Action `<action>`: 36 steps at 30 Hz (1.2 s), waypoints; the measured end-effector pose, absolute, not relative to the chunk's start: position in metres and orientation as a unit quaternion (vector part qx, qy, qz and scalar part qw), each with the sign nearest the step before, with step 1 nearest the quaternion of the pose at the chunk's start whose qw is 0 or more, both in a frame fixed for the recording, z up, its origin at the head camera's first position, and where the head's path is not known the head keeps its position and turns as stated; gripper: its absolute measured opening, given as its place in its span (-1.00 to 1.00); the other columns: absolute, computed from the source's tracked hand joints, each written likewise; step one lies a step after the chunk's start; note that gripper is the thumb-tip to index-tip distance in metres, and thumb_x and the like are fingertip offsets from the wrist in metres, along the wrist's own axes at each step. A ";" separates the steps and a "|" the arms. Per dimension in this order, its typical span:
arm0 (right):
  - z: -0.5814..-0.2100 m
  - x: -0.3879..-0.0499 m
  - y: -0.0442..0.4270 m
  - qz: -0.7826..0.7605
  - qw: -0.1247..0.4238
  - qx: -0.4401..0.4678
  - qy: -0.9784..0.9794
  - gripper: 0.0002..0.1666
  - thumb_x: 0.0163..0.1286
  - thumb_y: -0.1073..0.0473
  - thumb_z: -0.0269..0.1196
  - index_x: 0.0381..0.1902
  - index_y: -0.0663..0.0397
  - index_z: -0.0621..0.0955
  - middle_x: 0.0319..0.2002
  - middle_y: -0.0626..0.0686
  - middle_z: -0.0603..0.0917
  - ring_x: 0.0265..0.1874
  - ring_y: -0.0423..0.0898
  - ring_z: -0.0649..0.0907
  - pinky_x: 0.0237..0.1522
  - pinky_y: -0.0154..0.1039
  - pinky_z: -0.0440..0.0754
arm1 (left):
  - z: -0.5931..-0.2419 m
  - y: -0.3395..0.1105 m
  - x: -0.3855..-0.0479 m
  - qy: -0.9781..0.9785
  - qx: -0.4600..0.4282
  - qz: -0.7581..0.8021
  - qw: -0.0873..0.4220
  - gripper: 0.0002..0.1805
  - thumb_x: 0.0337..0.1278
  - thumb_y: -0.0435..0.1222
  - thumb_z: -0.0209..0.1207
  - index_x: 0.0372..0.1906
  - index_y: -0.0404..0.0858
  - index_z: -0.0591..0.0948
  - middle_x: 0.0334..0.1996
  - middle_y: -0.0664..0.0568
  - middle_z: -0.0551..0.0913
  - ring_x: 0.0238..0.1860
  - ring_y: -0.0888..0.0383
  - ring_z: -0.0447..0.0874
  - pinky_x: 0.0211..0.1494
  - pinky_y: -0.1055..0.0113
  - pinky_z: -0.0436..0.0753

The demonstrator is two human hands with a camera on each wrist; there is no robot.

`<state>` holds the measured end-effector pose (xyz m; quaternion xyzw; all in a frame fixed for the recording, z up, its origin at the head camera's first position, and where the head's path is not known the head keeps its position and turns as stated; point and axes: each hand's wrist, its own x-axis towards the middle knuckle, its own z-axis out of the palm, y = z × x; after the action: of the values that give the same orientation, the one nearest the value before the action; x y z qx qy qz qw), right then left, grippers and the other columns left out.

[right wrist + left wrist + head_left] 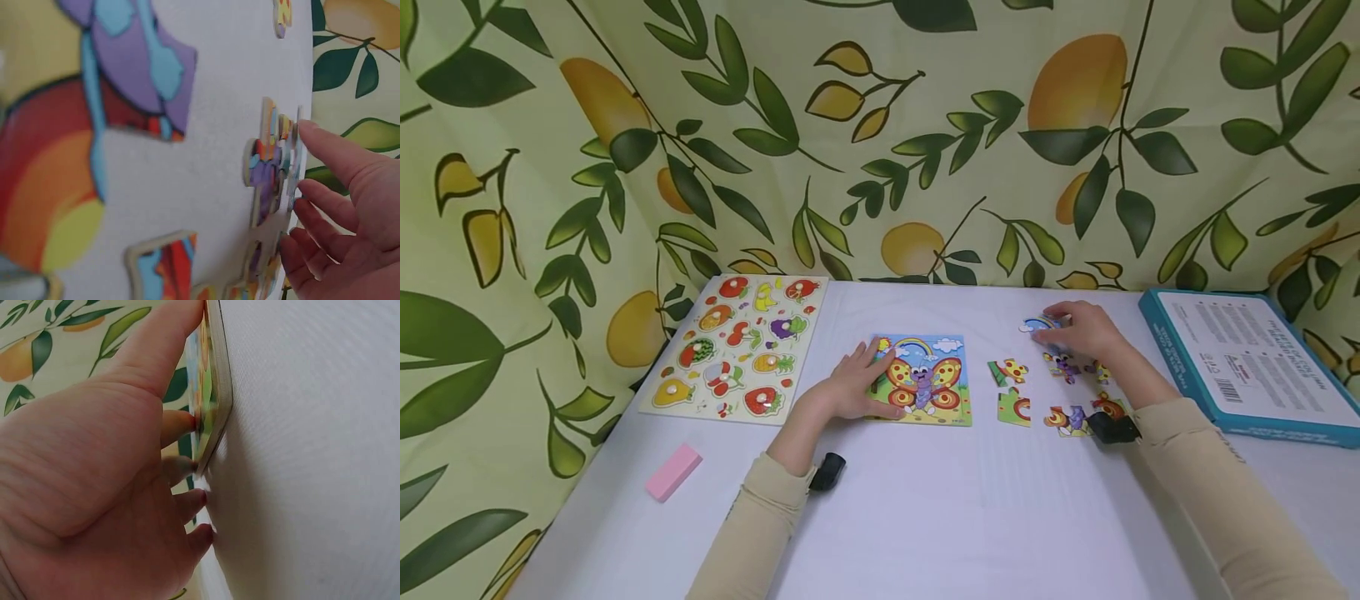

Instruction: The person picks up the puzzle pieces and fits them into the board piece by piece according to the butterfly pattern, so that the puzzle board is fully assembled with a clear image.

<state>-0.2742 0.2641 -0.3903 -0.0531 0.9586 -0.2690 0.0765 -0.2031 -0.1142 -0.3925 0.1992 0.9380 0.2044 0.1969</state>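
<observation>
In the head view a square butterfly puzzle (pixel 925 379) lies flat at mid-table. My left hand (pixel 857 383) rests on its left side, fingers spread; the left wrist view shows thumb and fingers against the board's edge (pixel 222 381). Further right, my right hand (pixel 1084 329) pinches a rainbow puzzle piece (pixel 1039 323) between thumb and fingers, low over the table. Loose pieces lie near that hand: a green-and-yellow one (pixel 1009 371), a green one with a red curl (pixel 1015 407) and a purple one (pixel 1063 367). Several pieces also show in the right wrist view, including a purple-and-red one (pixel 144 69).
A fruit peg board (pixel 797 367) lies at the back left, with a pink block (pixel 673 472) in front of it. On the right is a teal-edged box (pixel 1262 358) with printed text. Fruit-patterned cloth (pixel 925 150) hangs behind the white table (pixel 955 517).
</observation>
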 end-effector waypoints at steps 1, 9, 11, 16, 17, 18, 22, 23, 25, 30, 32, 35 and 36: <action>-0.391 -0.275 0.265 -0.266 0.083 -0.048 0.959 -0.26 0.36 -0.06 0.27 0.27 0.38 0.40 0.21 0.43 0.40 0.16 0.35 0.32 0.20 0.31 0.30 | -0.393 -0.114 -0.203 0.938 0.199 0.205 0.198 0.07 0.05 0.13 0.32 0.56 -0.10 0.03 0.57 -0.05 -0.26 0.54 -0.07 -0.41 0.52 0.02 -0.22; -0.394 -0.276 0.260 -0.293 0.105 -0.014 0.950 -0.26 0.36 -0.05 0.27 0.26 0.40 0.37 0.18 0.44 0.36 0.11 0.32 0.32 0.16 0.28 0.37 | -0.395 -0.116 -0.203 0.936 0.200 0.212 0.198 0.07 0.05 0.13 0.33 0.56 -0.09 0.04 0.57 -0.05 -0.24 0.54 -0.07 -0.41 0.52 0.02 -0.23; -0.395 -0.277 0.259 -0.305 0.113 -0.005 0.946 -0.28 0.37 -0.04 0.27 0.25 0.38 0.37 0.17 0.43 0.36 0.07 0.29 0.36 0.14 0.24 0.41 | -0.396 -0.117 -0.202 0.935 0.201 0.214 0.198 0.07 0.05 0.12 0.33 0.56 -0.09 0.03 0.57 -0.05 -0.24 0.54 -0.07 -0.41 0.52 0.03 -0.23; -0.396 -0.279 0.259 -0.306 0.111 -0.007 0.945 -0.26 0.34 -0.06 0.29 0.23 0.37 0.35 0.14 0.40 0.40 0.05 0.28 0.41 0.15 0.20 0.42 | -0.396 -0.117 -0.202 0.934 0.204 0.215 0.198 0.07 0.06 0.12 0.33 0.56 -0.10 0.03 0.57 -0.06 -0.25 0.54 -0.07 -0.42 0.52 0.03 -0.24; -0.396 -0.278 0.260 -0.301 0.111 -0.012 0.947 -0.24 0.34 -0.08 0.30 0.24 0.37 0.35 0.15 0.41 0.40 0.07 0.28 0.41 0.17 0.21 0.41 | -0.396 -0.116 -0.202 0.934 0.206 0.217 0.198 0.07 0.06 0.12 0.33 0.56 -0.11 0.03 0.57 -0.06 -0.24 0.54 -0.08 -0.41 0.52 0.03 -0.24; -0.395 -0.278 0.261 -0.295 0.111 -0.016 0.949 -0.22 0.33 -0.10 0.30 0.24 0.37 0.35 0.15 0.41 0.40 0.08 0.29 0.40 0.17 0.22 0.40 | -0.396 -0.116 -0.202 0.933 0.207 0.217 0.197 0.07 0.06 0.12 0.33 0.56 -0.11 0.03 0.57 -0.07 -0.24 0.54 -0.08 -0.41 0.52 0.02 -0.24; -0.392 -0.276 0.266 -0.284 0.120 -0.026 0.951 -0.21 0.32 -0.11 0.30 0.24 0.38 0.38 0.15 0.42 0.41 0.07 0.30 0.39 0.15 0.25 0.39 | -0.396 -0.115 -0.202 0.932 0.213 0.216 0.197 0.07 0.07 0.12 0.32 0.56 -0.13 0.03 0.56 -0.08 -0.24 0.54 -0.10 -0.41 0.52 0.02 -0.24; -0.392 -0.276 0.267 -0.285 0.122 -0.027 0.950 -0.23 0.32 -0.10 0.30 0.23 0.39 0.39 0.13 0.42 0.41 0.05 0.29 0.39 0.13 0.25 0.40 | -0.396 -0.115 -0.202 0.932 0.213 0.216 0.197 0.06 0.07 0.12 0.32 0.56 -0.12 0.03 0.56 -0.09 -0.24 0.54 -0.10 -0.41 0.52 0.02 -0.24; -0.392 -0.277 0.269 -0.289 0.123 -0.028 0.949 -0.27 0.33 -0.06 0.30 0.21 0.40 0.41 0.10 0.42 0.42 0.02 0.28 0.39 0.11 0.23 0.42 | -0.395 -0.115 -0.202 0.933 0.213 0.213 0.197 0.06 0.07 0.12 0.32 0.56 -0.12 0.03 0.56 -0.08 -0.24 0.54 -0.09 -0.41 0.52 0.03 -0.25; -0.393 -0.278 0.270 -0.300 0.104 -0.027 0.948 -0.31 0.32 -0.04 0.32 0.14 0.37 0.37 0.05 0.39 0.42 -0.02 0.26 0.40 0.05 0.17 0.44 | -0.394 -0.116 -0.203 0.935 0.215 0.206 0.194 0.06 0.06 0.13 0.32 0.56 -0.12 0.04 0.56 -0.08 -0.23 0.54 -0.09 -0.40 0.52 0.04 -0.27; -0.392 -0.277 0.268 -0.306 0.081 -0.033 0.948 -0.38 0.34 -0.02 0.32 0.10 0.31 0.37 0.00 0.36 0.45 -0.06 0.24 0.41 -0.04 0.11 0.46 | -0.394 -0.116 -0.203 0.936 0.215 0.201 0.193 0.07 0.06 0.14 0.32 0.56 -0.11 0.03 0.57 -0.07 -0.23 0.54 -0.09 -0.40 0.53 0.06 -0.26; -0.389 -0.276 0.259 -0.319 0.037 -0.045 0.946 -0.51 0.38 -0.01 0.28 0.05 0.22 0.44 -0.09 0.30 0.53 -0.14 0.18 0.48 -0.19 -0.02 0.46 | -0.394 -0.116 -0.205 0.938 0.212 0.194 0.193 0.08 0.05 0.16 0.31 0.56 -0.10 0.02 0.57 -0.06 -0.24 0.54 -0.08 -0.40 0.53 0.07 -0.23; -0.387 -0.275 0.254 -0.329 0.028 -0.048 0.943 -0.54 0.40 -0.02 0.26 0.05 0.20 0.47 -0.12 0.29 0.57 -0.17 0.16 0.52 -0.23 -0.06 0.46 | -0.393 -0.116 -0.206 0.939 0.211 0.194 0.191 0.08 0.05 0.16 0.31 0.56 -0.10 0.03 0.57 -0.06 -0.23 0.54 -0.08 -0.39 0.53 0.06 -0.21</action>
<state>-0.2754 0.2542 -0.3868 -0.0484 0.9425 -0.3294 0.0279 -0.2056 -0.1160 -0.3933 0.2107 0.9389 0.1937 0.1910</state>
